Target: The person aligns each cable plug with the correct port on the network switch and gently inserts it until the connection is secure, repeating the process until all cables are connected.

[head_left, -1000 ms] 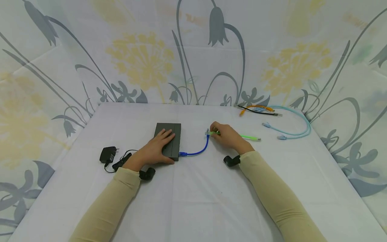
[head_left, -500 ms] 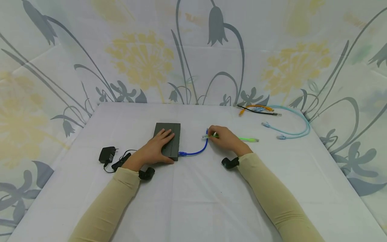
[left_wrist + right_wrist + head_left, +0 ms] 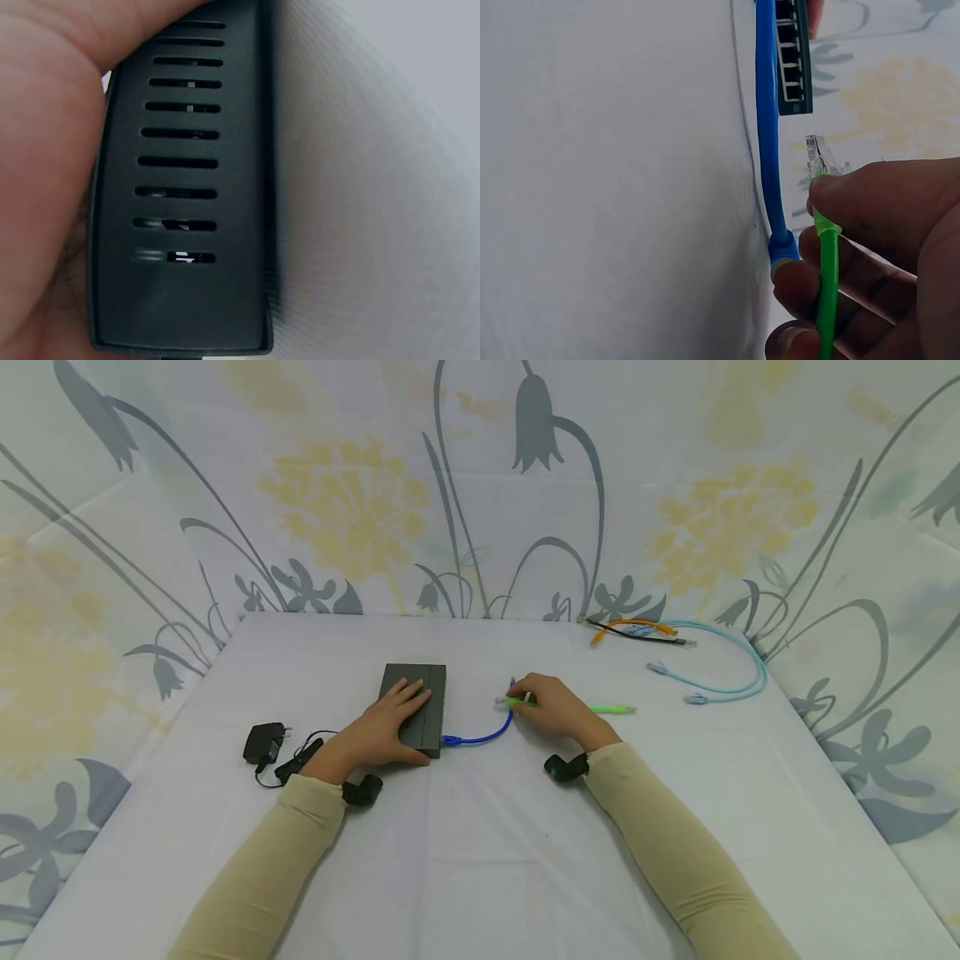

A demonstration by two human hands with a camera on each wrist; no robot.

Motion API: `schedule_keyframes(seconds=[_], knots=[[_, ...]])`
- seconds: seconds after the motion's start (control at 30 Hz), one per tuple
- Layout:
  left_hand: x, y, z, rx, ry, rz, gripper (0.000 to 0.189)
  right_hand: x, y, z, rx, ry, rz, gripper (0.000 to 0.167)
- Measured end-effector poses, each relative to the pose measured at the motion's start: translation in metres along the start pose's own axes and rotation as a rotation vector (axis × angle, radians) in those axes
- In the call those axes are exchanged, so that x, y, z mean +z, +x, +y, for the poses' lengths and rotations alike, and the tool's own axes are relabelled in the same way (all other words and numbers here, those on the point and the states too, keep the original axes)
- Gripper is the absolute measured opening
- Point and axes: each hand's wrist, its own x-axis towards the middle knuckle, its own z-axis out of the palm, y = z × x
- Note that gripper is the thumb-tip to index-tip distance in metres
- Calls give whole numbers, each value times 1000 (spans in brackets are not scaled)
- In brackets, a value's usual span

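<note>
The right hand [image 3: 555,708] pinches a green cable [image 3: 829,277] between thumb and fingertips, just behind its clear plug [image 3: 815,154]. The plug projects from the grip and points toward the dark box [image 3: 435,710]; the cable's long axis runs sideways, its other end showing beyond the hand's opposite side. The hand hides the middle length in the head view. A blue cable [image 3: 483,741] ends beside the grip, partly covered by fingers; contact cannot be told. Left of the grip, the left hand [image 3: 378,727] rests on the box, fingers extended.
</note>
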Motion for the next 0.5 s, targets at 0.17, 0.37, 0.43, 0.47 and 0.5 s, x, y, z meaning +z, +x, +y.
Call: schedule_keyframes(seconds=[0.17, 0.37, 0.43, 0.47, 0.5], knots=[[0, 0, -1, 5, 8, 2, 108, 3, -1, -1, -6, 12, 5, 19], [-1, 0, -1, 11, -10, 8, 109, 7, -1, -3, -36, 12, 13, 18], [0, 0, -1, 14, -5, 10, 109, 8, -1, -5, -44, 22, 13, 18], [0, 0, -2, 14, -6, 12, 109, 8, -2, -6, -45, 29, 13, 18], [0, 0, -2, 15, -6, 12, 109, 8, -2, -7, -44, 34, 12, 18]])
